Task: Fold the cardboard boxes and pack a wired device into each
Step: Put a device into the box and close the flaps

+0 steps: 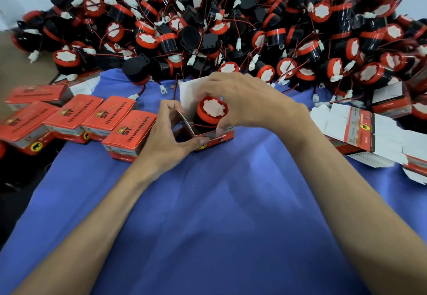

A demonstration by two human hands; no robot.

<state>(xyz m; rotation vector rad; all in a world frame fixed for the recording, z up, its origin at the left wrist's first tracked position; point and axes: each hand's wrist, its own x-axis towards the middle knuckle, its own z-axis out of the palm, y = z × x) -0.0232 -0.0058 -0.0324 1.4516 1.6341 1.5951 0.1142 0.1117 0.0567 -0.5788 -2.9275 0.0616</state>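
My left hand [171, 132] pinches the near left corner of the open box [216, 141], thumb along the front wall and fingers at the side, so the thin card holds square with its mouth wide. My right hand [242, 100] is curled over the device [212, 109], fingertips round its red rim, and the black drum sits partly down inside the box. I judge this to be the seating step, with the wire to tuck in before the white lid flap [187, 97] beyond my left hand folds over. The device is hard, round plastic with a ragged white patch on top. The box is glossy red outside and plain white within. Beyond my right hand lies the heap of devices [208, 17], within easy reach. Closed boxes [92, 119] stand left of my left hand, and flat boxes [369, 132] are stacked right of my right hand. All of this rests on a surface under soft blue cloth [208, 202].
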